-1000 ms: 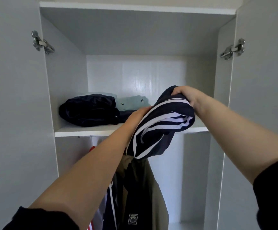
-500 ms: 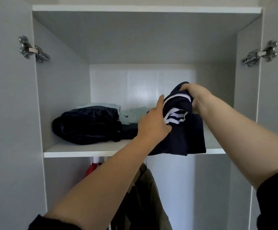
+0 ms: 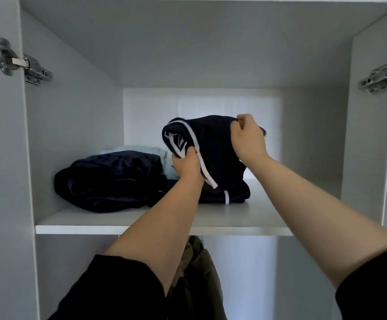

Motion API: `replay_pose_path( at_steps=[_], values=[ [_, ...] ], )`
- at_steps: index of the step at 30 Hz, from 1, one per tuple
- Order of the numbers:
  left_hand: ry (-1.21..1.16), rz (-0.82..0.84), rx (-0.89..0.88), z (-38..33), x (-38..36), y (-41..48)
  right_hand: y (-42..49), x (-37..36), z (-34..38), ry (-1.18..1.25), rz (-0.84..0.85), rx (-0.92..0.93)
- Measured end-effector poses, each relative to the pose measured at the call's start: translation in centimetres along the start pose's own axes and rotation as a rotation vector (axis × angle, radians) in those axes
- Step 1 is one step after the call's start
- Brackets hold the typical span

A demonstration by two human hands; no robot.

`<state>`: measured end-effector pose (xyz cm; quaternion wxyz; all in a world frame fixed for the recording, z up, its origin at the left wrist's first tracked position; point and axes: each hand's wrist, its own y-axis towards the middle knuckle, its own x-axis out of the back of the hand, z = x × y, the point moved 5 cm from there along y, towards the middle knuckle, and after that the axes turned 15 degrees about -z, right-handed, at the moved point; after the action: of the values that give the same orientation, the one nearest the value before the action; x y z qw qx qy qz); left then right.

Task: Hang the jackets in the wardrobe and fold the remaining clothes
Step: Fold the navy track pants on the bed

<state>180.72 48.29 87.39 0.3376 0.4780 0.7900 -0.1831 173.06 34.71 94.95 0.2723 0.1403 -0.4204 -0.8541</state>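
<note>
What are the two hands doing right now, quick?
Left hand: closed, gripping the striped garment at its lower left edge.
Right hand: closed, pinching the same garment at its top right.

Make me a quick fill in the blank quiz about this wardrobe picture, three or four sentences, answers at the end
1. Both hands grip a dark navy garment trimmed with ____ stripes.
2. The left hand and right hand hold that garment over the wardrobe's ____.
3. The folded dark bundle lies to the ____ of the held garment.
4. Peeking out behind the dark bundle is a light ____ piece of clothing.

Missing words: white; shelf; left; blue
</note>
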Motion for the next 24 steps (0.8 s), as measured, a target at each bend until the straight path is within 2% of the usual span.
replay_pose_path(
  at_steps=[2, 3, 5, 6, 11, 12, 13, 14, 16, 17, 18, 19, 20, 22, 23, 24],
  values=[
    [0.028, -0.109, 0.112, 1.9, 0.6, 0.8, -0.5, -1.2, -0.9, -0.065, 0.021, 0.075],
    [0.083, -0.112, 0.219, 3.3, 1.4, 1.0, -0.9, -1.8, -1.8, -0.11, 0.053, 0.09],
    [0.223, -0.016, 0.453, 5.5, 3.0, 0.8, -2.1, -3.2, -4.4, -0.176, 0.165, 0.066],
    [0.299, 0.046, 0.514, 5.9, 3.9, 0.7, -2.9, -3.7, -5.8, -0.206, 0.222, 0.044],
    [0.577, 0.271, 0.478, 4.3, 5.7, 1.1, -5.2, -5.7, -9.5, -0.247, 0.393, 0.002],
    [0.708, 0.314, 0.381, 3.5, 5.8, 1.2, -5.6, -6.2, -9.6, -0.26, 0.425, 0.016],
    [0.869, 0.302, 0.183, 2.5, 5.9, 1.8, -6.0, -6.8, -9.7, -0.271, 0.446, 0.032],
    [1.013, 0.236, -0.117, 1.1, 5.9, 2.8, -6.4, -7.2, -9.8, -0.288, 0.456, 0.053],
    [1.139, 0.127, -0.821, -2.3, 4.7, 3.1, -6.8, -8.0, -10.2, -0.362, 0.462, 0.115],
    [1.161, 0.13, -1.106, -3.2, 4.0, 2.9, -6.9, -8.3, -10.5, -0.414, 0.47, 0.144],
    [1.212, 0.183, -1.308, -3.4, 3.4, 2.9, -7.0, -8.4, -10.8, -0.466, 0.485, 0.167],
    [1.346, 0.286, -1.403, -2.7, 2.8, 3.6, -7.0, -8.4, -11.3, -0.513, 0.504, 0.189],
    [1.512, 0.432, -1.372, -1.4, 2.5, 4.7, -7.1, -8.4, -11.8, -0.557, 0.527, 0.209],
    [1.787, 0.708, -1.034, 1.7, 3.6, 6.4, -7.1, -8.3, -13.0, -0.635, 0.59, 0.224],
    [1.844, 0.767, -0.89, 2.9, 4.4, 6.9, -7.2, -8.3, -13.6, -0.663, 0.62, 0.219],
    [1.857, 0.765, -0.87, 3.8, 4.9, 7.2, -7.3, -8.2, -13.9, -0.679, 0.639, 0.213]
  ],
)
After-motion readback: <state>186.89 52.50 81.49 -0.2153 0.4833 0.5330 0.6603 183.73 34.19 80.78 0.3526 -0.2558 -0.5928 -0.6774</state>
